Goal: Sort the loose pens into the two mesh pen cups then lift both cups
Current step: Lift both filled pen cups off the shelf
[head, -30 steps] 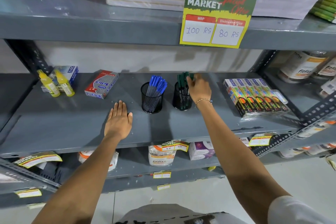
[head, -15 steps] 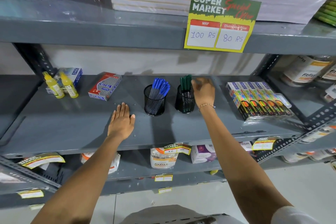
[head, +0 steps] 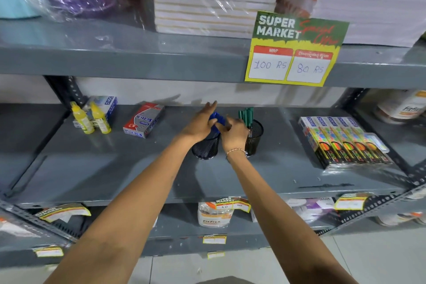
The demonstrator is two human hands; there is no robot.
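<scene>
Item 1: left mesh cup (head: 205, 148), black, standing on the grey shelf (head: 115, 168). Blue pens (head: 217, 120) stand upright in it, mostly hidden behind my hands.

Item 2: right mesh cup (head: 254, 138), black, standing on the same shelf just beside item 1. Green pens (head: 246, 114) stand upright in it, caps above the rim.

Item 3: my left hand (head: 199, 125), over the top of the left cup. The fingers (head: 211, 106) are spread and extended, touching the blue pens but not closed on them.

Item 4: my right hand (head: 234, 135), between the 2 cups, bracelet at the wrist. The fingers are curled at the blue pens; whether they pinch one I cannot tell.

Status: no loose pens show anywhere on the shelf, so I judge the sorting done or at its last tidy, blue in 1 cup and green in the other. Both cups sit flat on the shelf; neither is gripped by its wall. Outstanding: take hold of the 2 cups and lift them.

Also on the shelf, not task items: 2 yellow bottles (head: 91, 119), a red box (head: 144, 120), a row of marker packs (head: 341, 143).
</scene>
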